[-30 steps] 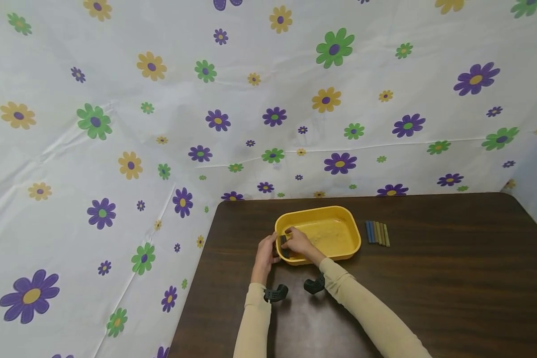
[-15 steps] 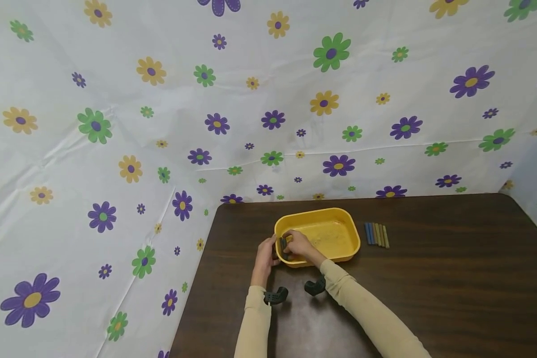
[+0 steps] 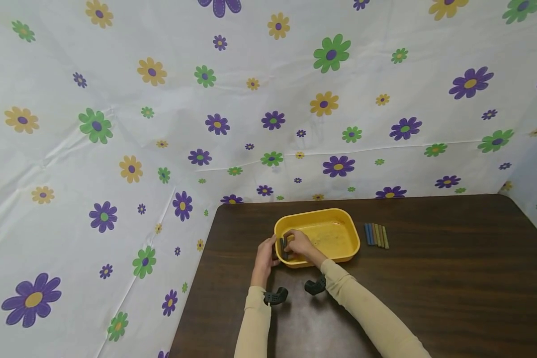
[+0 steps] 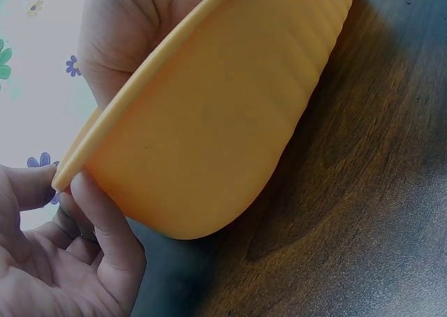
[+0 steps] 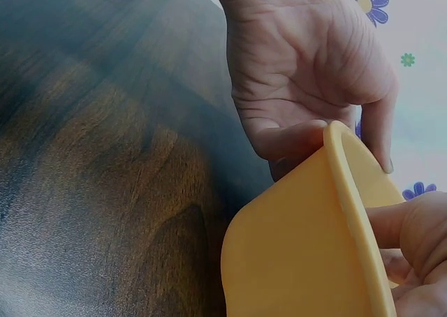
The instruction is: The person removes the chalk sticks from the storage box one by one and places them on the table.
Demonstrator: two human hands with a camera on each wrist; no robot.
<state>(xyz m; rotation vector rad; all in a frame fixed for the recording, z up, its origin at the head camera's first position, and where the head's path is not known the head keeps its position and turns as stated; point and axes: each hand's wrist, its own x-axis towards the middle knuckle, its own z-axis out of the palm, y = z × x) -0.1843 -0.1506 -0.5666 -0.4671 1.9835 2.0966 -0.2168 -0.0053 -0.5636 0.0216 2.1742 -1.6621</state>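
A yellow plastic tub (image 3: 335, 259) with rounded corners stands on the dark wooden table. My left hand (image 3: 264, 256) pinches its rim at the left end; in the left wrist view the thumb and forefinger of that left hand (image 4: 91, 254) meet over the rim. My right hand (image 3: 301, 244) reaches into the tub at the same end, fingers curled around a dark chalk-like stick (image 3: 285, 242). Another dark stick (image 3: 282, 248) lies beside it along the end wall. In the right wrist view, the tub's wall (image 5: 300, 247) hides what the right hand (image 5: 422, 247) holds.
To the right of the tub, several chalk-like sticks (image 3: 377, 235), blue, brown and olive-yellow, lie side by side in a row. A white cloth with printed flowers (image 3: 250, 99) hangs behind and to the left of the table (image 3: 429, 283).
The right hand's fingers have shifted slightly inside the tub, and the dark sticks show apart more plainly. The left hand stays at the rim. The row of sticks has not changed.
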